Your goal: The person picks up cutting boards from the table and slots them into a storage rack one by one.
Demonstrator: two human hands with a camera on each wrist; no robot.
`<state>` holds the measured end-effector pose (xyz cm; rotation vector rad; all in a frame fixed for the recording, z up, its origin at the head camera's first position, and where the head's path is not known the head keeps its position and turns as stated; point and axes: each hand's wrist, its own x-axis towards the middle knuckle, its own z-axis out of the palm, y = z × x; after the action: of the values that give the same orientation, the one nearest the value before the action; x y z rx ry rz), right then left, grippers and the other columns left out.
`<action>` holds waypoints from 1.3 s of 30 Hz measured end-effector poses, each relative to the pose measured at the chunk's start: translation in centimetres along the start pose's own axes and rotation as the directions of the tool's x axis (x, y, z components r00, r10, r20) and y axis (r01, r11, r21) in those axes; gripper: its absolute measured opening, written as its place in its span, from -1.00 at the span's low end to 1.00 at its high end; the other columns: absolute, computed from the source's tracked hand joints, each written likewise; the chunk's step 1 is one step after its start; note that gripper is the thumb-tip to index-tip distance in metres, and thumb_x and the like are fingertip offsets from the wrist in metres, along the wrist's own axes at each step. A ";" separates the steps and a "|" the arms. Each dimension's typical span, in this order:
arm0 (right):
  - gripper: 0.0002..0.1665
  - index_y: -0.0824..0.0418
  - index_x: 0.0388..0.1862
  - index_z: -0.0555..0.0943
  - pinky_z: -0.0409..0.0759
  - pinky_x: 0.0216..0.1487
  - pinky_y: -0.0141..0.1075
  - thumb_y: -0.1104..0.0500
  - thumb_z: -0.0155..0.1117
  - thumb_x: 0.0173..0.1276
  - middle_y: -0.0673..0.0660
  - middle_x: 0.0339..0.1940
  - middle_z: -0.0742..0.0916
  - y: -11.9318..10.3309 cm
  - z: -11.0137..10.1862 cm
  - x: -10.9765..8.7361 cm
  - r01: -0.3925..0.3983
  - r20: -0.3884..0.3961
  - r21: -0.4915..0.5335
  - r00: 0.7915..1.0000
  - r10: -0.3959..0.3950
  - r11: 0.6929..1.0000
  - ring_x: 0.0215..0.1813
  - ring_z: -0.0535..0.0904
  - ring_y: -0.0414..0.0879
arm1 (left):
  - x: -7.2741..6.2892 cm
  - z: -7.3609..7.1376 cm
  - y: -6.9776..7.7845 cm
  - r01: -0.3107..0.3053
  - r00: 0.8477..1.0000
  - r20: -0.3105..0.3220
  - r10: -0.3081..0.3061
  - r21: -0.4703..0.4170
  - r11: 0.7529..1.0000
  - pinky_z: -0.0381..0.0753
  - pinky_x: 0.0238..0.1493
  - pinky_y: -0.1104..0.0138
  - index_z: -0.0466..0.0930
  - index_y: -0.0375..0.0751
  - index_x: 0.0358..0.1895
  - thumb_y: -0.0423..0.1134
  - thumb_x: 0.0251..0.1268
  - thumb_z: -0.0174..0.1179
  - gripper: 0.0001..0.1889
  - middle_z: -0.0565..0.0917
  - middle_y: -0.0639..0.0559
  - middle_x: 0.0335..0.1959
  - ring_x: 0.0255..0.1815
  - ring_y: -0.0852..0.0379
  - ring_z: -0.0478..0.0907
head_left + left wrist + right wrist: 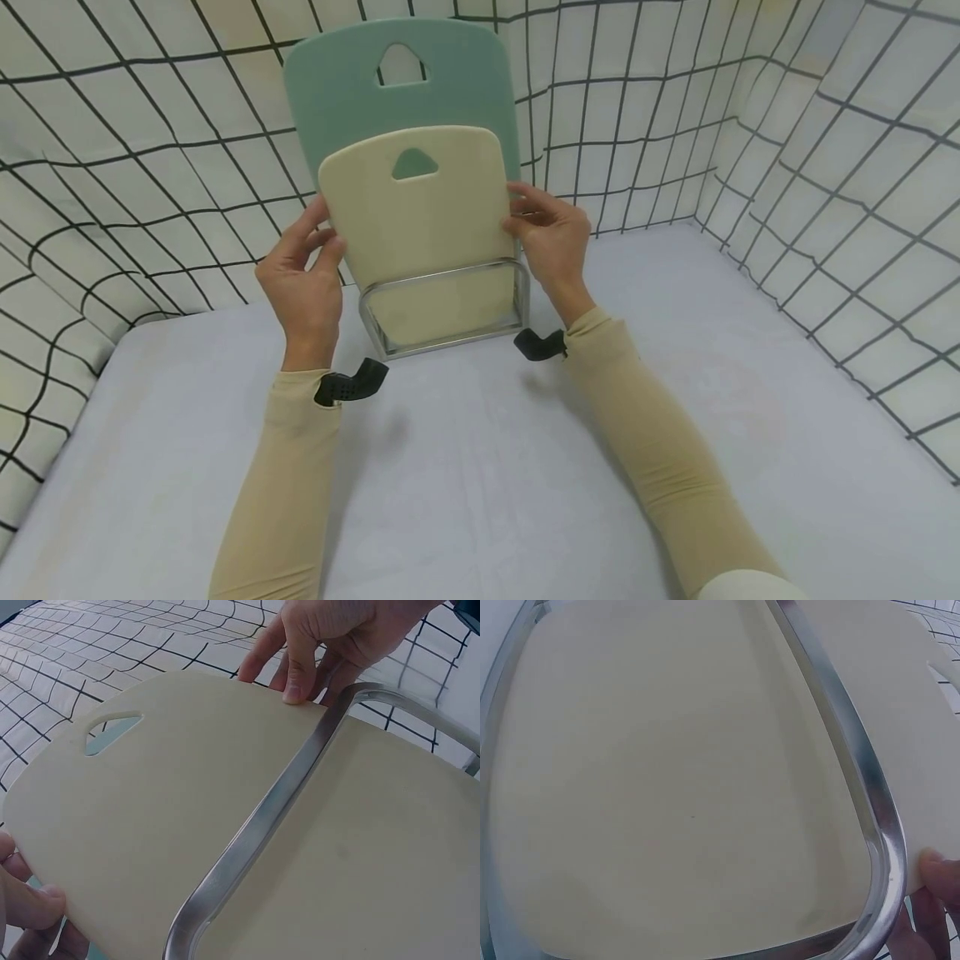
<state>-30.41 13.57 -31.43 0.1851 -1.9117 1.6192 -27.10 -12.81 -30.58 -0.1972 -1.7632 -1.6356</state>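
Note:
A cream cutting board [420, 208] stands upright in a silver metal rack [450, 337], behind the rack's front bar. Behind it rises a larger green cutting board [330, 92]. My left hand [303, 287] pinches the cream board's left edge between thumb and fingers. At its right edge, my right hand [551, 242] holds the board the same way, just above the rack's bar. In the left wrist view both hands touch opposite edges of the cream board [172, 795]. The right wrist view shows the rack's bar [862, 757] crossing the board's face.
White walls covered by a black wire grid [622, 108] enclose the back and sides. A white surface [465, 483] lies under the rack. Black wrist mounts [352, 383] sit on both beige sleeves [660, 442].

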 end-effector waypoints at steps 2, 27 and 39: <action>-0.54 0.13 0.06 0.80 0.80 -0.04 -0.34 0.44 0.48 0.20 0.29 -0.15 0.85 -0.1 0.0 0.0 -0.005 0.000 0.001 1.000 0.005 1.000 -0.19 0.81 -0.06 | 0.0 0.0 0.1 0.003 1.000 0.000 -0.003 0.006 1.000 0.65 0.05 0.44 0.77 0.12 0.14 -0.54 0.34 0.26 -0.53 0.79 0.19 0.14 -0.07 0.25 0.67; -0.52 0.13 0.08 0.79 0.81 -0.06 -0.34 0.44 0.50 0.17 0.29 -0.15 0.85 0.0 -0.2 0.1 -0.018 0.009 -0.009 1.000 0.018 1.000 -0.22 0.83 -0.05 | 0.2 -0.1 -0.1 0.068 0.997 0.037 -0.073 0.131 0.989 0.71 0.20 0.42 0.69 0.26 0.22 -0.42 0.44 0.25 -0.53 0.72 0.23 0.27 0.05 0.34 0.66; -0.53 0.14 0.08 0.79 0.80 -0.08 -0.35 0.44 0.50 0.18 0.29 -0.13 0.85 -0.1 -0.4 0.0 -0.009 0.014 -0.012 1.000 0.009 1.000 -0.19 0.83 0.00 | 0.3 -0.1 -0.2 0.080 0.996 0.029 -0.084 0.115 0.990 0.72 0.09 0.50 0.70 0.28 0.19 -0.41 0.41 0.29 -0.54 0.73 0.23 0.25 0.06 0.33 0.69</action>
<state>-30.24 13.88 -31.35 0.1835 -1.9355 1.6163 -27.35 -13.05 -30.59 -0.1012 -1.9066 -1.5913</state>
